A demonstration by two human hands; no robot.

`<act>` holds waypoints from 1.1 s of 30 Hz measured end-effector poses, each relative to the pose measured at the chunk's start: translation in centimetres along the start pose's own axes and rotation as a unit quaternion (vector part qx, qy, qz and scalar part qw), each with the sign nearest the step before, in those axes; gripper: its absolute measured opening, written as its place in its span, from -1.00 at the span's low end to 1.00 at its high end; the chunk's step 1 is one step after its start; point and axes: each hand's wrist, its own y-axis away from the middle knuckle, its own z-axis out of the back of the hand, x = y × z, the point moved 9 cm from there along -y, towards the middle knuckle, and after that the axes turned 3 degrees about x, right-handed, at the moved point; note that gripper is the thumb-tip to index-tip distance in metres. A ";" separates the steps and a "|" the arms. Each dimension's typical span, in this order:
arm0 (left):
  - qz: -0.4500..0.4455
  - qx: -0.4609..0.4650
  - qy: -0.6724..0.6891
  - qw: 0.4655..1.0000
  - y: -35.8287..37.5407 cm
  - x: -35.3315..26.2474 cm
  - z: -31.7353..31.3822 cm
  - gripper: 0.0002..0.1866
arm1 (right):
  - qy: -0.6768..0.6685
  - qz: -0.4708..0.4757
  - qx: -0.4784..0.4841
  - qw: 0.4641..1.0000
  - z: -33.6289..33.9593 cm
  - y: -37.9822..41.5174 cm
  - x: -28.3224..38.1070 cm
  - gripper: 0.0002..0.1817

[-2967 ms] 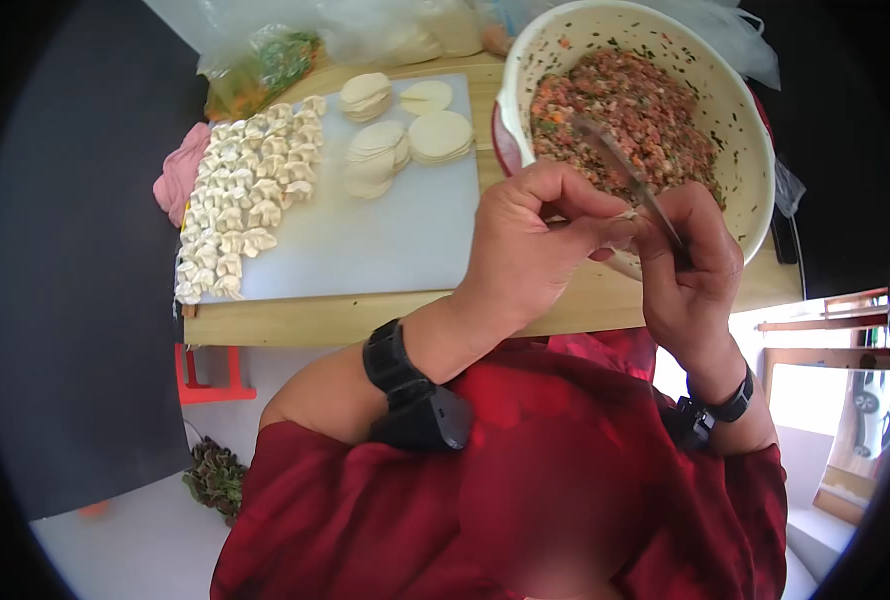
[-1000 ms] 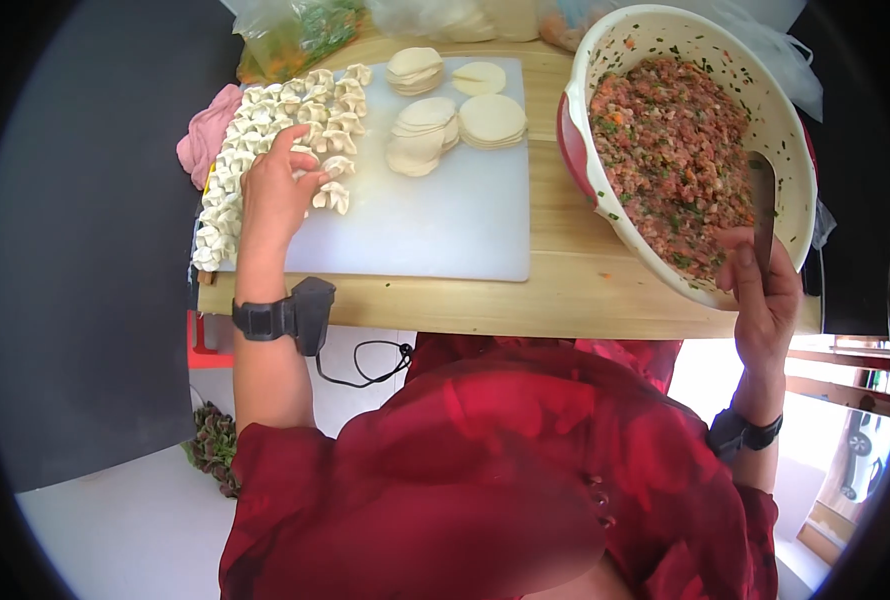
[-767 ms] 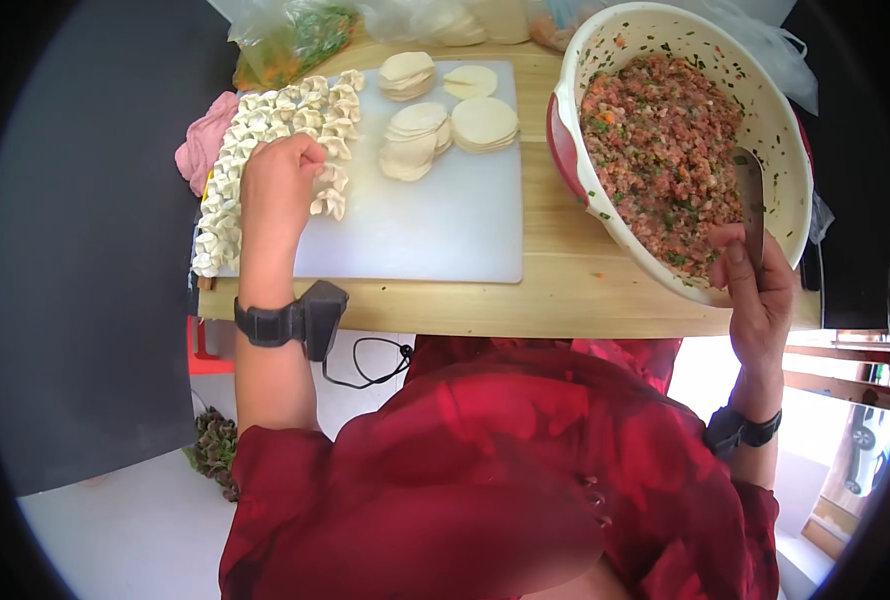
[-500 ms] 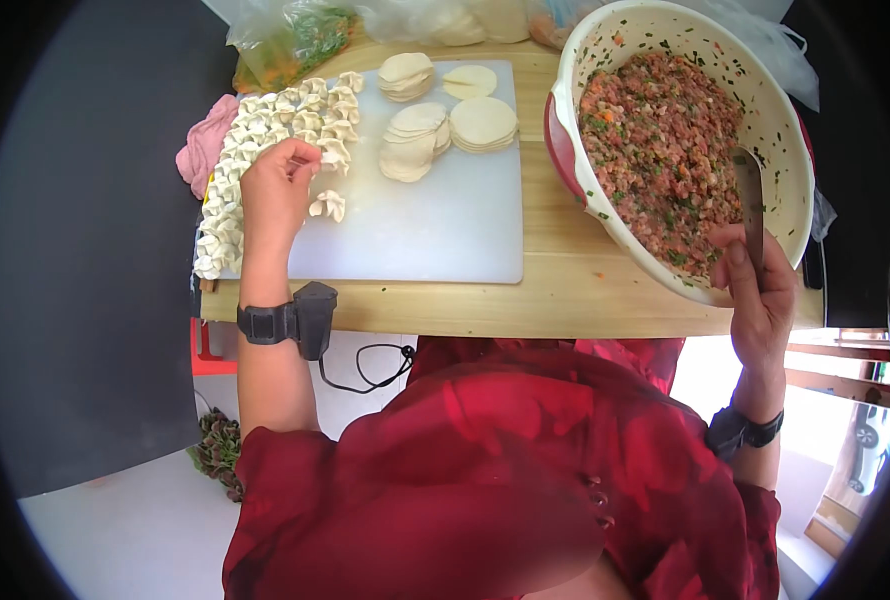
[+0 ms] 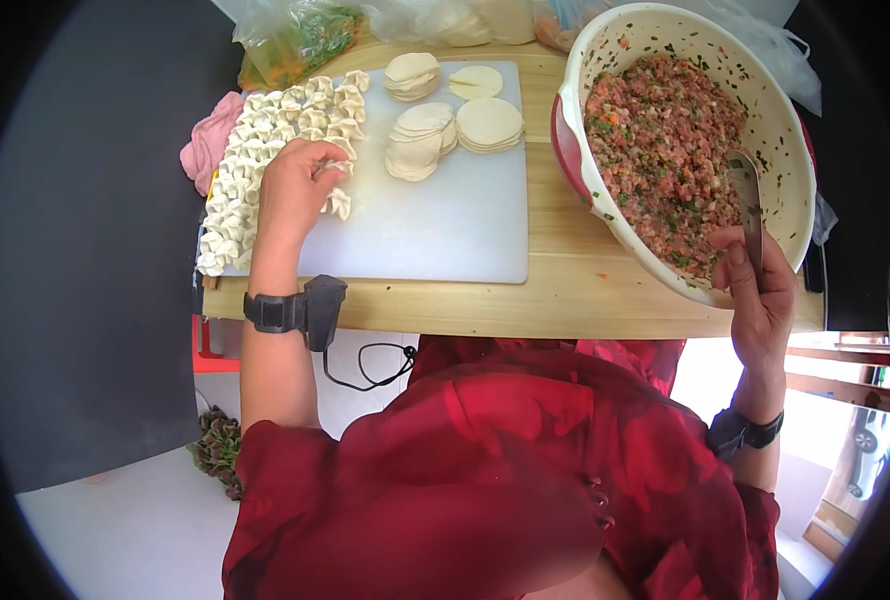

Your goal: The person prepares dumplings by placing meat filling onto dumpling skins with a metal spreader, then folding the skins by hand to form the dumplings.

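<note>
My left hand [image 5: 300, 190] is over the left part of a white cutting board [image 5: 435, 240], thumb and fingers closed around a folded dumpling [image 5: 341, 168], which they partly cover. Just below it lies another dumpling [image 5: 338, 204]. Rows of dumplings [image 5: 250, 165] fill the board's left side. My right hand [image 5: 762, 283] grips a flat metal spatula [image 5: 748, 195] at the near right rim of a large cream bowl [image 5: 790, 135]. The spatula's rounded end is over the minced filling [image 5: 660, 150], which is flecked with green and orange. Several stacks of round wrappers [image 5: 489, 122] lie at the board's back right.
Plastic bags [image 5: 445, 22] line the back of the wooden table [image 5: 565, 300]. A pink cloth [image 5: 210, 140] lies left of the dumplings. A black cable [image 5: 365, 375] hangs from the left wrist band, below the table's front edge.
My left hand has moved a little to the right, its fingertips now over the dumpling they were beside. My right hand keeps the spatula at the bowl. The view has shifted slightly.
</note>
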 end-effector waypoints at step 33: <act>-0.080 0.123 -0.170 0.974 -4.8 -9.6 -8.1 -0.27 | -0.037 0.002 0.013 0.999 0.1 -0.1 0.1 -0.82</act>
